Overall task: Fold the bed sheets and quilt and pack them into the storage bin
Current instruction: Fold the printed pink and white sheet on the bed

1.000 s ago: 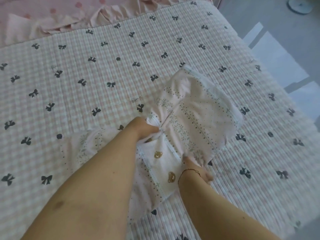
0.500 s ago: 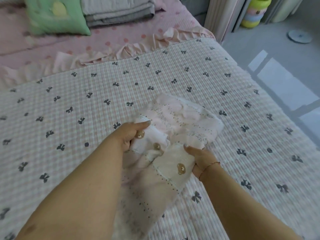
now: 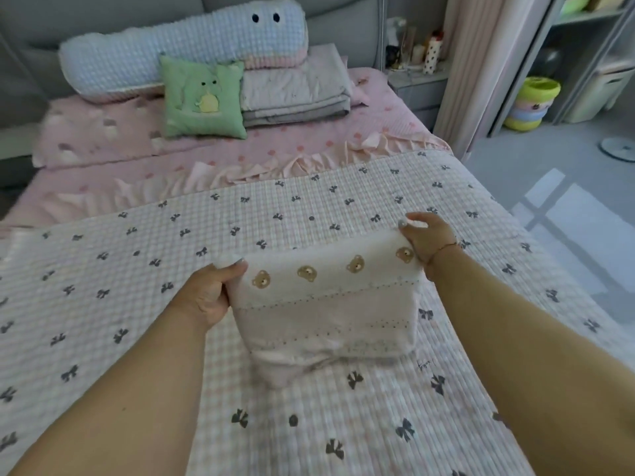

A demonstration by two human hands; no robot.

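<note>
At the centre of the frame a folded pink sheet (image 3: 326,304) with a row of small bear faces along its top band is held up between both hands, above the checked quilt (image 3: 137,269) with dark bows that covers the lower part of the bed. The left hand (image 3: 209,293) grips the sheet's upper left corner, thumb curled over the top edge and fingers closed behind it. The right hand (image 3: 426,235) pinches the upper right corner, fingers bent round the edge, a thin bracelet at the wrist. The sheet's lower edge hangs loose and bunched; whether it touches the quilt cannot be told.

Toward the top of the frame, on a pink dotted bedspread (image 3: 275,146) with a ruffled edge, lie a long pale blue bolster (image 3: 178,49) with two dark eyes, a green cushion (image 3: 202,97) leaning before it, and a stack of folded grey bedding (image 3: 295,94) just right of the cushion. At the upper right, on the floor, stands a stack of yellow and pastel tubs (image 3: 531,101) beside a pink curtain (image 3: 470,63).
</note>
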